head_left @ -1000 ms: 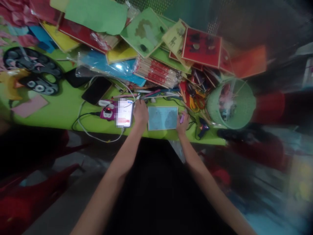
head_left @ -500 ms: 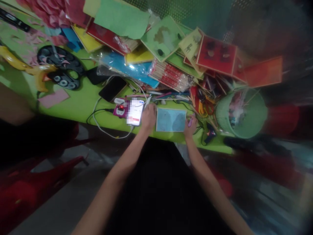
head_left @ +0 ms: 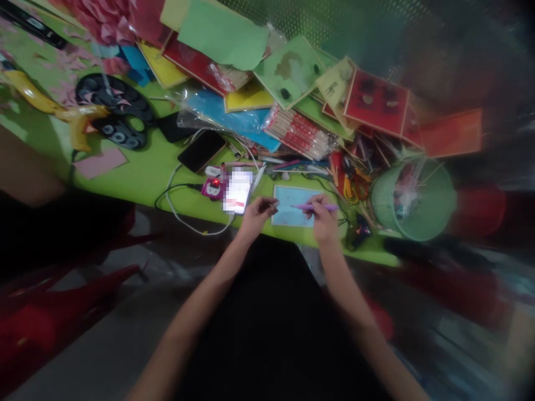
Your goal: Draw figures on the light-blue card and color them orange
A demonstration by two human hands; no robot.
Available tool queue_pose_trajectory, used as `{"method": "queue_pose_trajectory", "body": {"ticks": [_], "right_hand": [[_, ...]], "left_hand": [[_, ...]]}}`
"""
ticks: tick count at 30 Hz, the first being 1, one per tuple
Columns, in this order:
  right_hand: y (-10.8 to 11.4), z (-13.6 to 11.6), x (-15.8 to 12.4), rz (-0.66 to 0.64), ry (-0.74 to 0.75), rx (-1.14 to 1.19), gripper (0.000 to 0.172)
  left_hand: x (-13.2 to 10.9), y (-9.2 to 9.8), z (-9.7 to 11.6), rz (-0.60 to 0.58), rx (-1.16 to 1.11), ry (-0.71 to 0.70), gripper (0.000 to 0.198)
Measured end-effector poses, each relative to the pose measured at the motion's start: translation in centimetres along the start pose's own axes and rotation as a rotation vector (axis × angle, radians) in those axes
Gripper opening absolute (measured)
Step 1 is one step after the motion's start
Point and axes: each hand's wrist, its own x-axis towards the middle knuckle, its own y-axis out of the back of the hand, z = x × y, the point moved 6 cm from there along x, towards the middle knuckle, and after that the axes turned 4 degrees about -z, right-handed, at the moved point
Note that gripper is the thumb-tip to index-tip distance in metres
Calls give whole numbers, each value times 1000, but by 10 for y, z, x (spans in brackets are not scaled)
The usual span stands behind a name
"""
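Observation:
A small light-blue card (head_left: 290, 209) lies near the front edge of the green table (head_left: 142, 172). My right hand (head_left: 322, 220) is closed on a thin purple pen (head_left: 315, 207), which lies level over the card's right side. My left hand (head_left: 259, 214) hovers at the card's left edge with its fingers curled together; I see nothing in them. Just left of that hand lies a lit white phone (head_left: 237, 191) beside a small magenta device (head_left: 211, 187) with a red light.
A green basket (head_left: 413, 200) of sticks and scraps stands at the right. Coloured cards, paper sheets and packs of sticks (head_left: 298, 131) are piled across the back. A dark phone (head_left: 202, 150), cables, a black paint palette (head_left: 115, 114) and a yellow glue gun (head_left: 62, 114) lie at the left.
My left hand has come off the table beside the phone and curled near the card. My right hand has lifted, with the purple pen now level over the card. The view shifted slightly.

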Motion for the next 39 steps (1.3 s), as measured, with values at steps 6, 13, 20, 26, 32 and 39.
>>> {"method": "queue_pose_trajectory", "body": {"ticks": [6, 13, 20, 26, 32, 39], "right_hand": [[-15, 4, 0, 7, -71, -7, 16], [-29, 5, -2, -52, -81, -42, 16], [-39, 11, -4, -110, -140, -109, 21], [-29, 2, -3, -62, -143, -53, 26], [-21, -5, -6, -27, -99, -90, 24], [-21, -3, -10, 41, -48, -82, 24]], "left_hand": [[-7, 4, 11, -41, -41, 18, 37], [-12, 3, 19, -66, -50, -6, 32], [-17, 0, 21, -92, -81, 7, 35], [-25, -5, 23, -127, -128, 41, 38], [-26, -11, 23, -119, -184, 58, 38], [-29, -14, 22, -79, -249, 79, 43]]}}
